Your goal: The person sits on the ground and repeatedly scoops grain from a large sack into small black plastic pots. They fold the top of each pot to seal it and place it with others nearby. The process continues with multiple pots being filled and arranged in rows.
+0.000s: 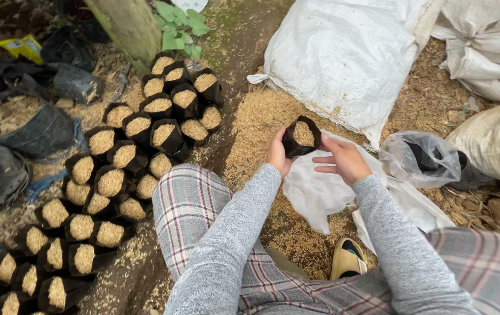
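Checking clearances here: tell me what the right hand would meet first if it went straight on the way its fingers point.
The right hand points left, toward the small black grow bag of rice husk held in the left hand. It would probably meet that bag's side first, though depth is hard to judge.

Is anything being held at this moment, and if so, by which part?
Yes. The left hand grips a small black bag filled with husk by its left side wall, just under the rim. The right hand is open beside it; contact with the bag cannot be told.

White sacks [343, 58] lie beside rows of filled black bags [115, 175] near a tree trunk [130, 26].
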